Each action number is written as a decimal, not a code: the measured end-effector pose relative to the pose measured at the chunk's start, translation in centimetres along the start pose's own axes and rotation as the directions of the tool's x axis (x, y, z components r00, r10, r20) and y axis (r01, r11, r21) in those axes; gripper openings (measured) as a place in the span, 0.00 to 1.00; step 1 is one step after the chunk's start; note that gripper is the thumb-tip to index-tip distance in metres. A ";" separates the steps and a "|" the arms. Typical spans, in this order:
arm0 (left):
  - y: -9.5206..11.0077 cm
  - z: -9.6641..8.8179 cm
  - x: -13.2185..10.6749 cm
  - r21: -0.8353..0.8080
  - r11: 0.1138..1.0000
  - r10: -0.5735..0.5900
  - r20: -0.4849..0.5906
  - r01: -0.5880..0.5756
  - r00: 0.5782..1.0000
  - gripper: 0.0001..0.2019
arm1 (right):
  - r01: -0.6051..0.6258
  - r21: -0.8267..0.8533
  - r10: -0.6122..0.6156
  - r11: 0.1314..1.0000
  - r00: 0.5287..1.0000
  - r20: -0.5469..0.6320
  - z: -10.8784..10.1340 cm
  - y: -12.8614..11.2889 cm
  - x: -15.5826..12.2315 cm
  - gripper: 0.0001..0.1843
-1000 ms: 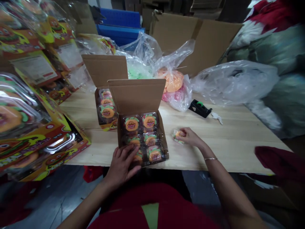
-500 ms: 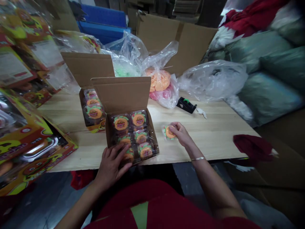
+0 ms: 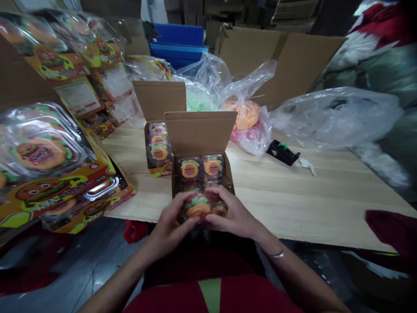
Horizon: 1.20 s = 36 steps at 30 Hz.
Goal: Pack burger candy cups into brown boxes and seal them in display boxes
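Both my hands, the left hand [image 3: 174, 221] and the right hand [image 3: 239, 217], grip a clear-packed toy burger [image 3: 198, 209] between them, fingers curled round its sides, at the near end of an open cardboard box [image 3: 201, 134] on the wooden surface [image 3: 293, 195]. Inside, 2 orange-topped packs [image 3: 190, 169] fill the far row. A 2nd open box [image 3: 159, 95] stands behind, to the left; a black tape dispenser [image 3: 282, 153] sits to the right.

Looked forward and down from the wearer's head, over the red shirt [image 3: 169, 300] at the bottom edge. Caught the left hand [image 3: 171, 224] and right hand [image 3: 235, 216] near and low, around the middle. Faced across the table [image 3: 293, 200] toward upright cardboard [image 3: 304, 65]. Reached farther back, perhaps too dimly for clear detail.
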<state>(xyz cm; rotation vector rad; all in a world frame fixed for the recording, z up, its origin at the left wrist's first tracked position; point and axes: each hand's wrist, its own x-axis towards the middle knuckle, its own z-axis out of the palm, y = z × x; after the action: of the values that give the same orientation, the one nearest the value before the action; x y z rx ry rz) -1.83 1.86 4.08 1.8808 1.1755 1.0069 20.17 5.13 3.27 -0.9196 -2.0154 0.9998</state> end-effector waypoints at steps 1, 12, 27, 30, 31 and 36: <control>0.1 -1.4 1.1 0.072 0.996 0.061 -0.007 -0.060 0.998 0.22 | 0.063 -0.053 -0.064 0.997 0.998 -0.025 -0.5 0.3 0.3 0.26; -4.9 -4.3 7.5 0.468 0.855 0.055 0.350 -0.225 0.935 0.21 | -0.004 -0.473 -0.199 0.881 0.904 -0.378 0.0 6.6 1.2 0.16; -7.2 0.1 4.0 0.636 0.757 0.291 -0.124 -0.149 0.949 0.41 | -0.024 -0.570 -0.150 0.821 0.955 -0.256 1.4 6.3 -0.4 0.21; -7.6 1.0 2.8 0.254 0.963 0.027 -0.414 0.087 0.910 0.47 | -0.013 -0.512 -0.235 0.859 0.878 -0.417 0.7 6.4 0.0 0.26; -7.7 1.4 2.4 0.034 0.984 -0.143 -0.415 0.172 0.898 0.46 | -0.015 -0.526 -0.247 0.850 0.871 -0.424 0.4 6.3 0.6 0.28; -7.1 2.4 1.8 -0.537 0.742 -0.549 -0.145 0.401 0.823 0.43 | -0.001 -0.688 -0.149 0.725 0.976 -0.159 -1.1 5.9 6.0 0.30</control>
<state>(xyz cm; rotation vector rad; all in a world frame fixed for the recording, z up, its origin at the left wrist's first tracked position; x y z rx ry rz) -1.98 5.61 -2.62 0.9709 1.3324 1.1663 19.70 13.06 0.35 -1.2406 -2.2422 0.0525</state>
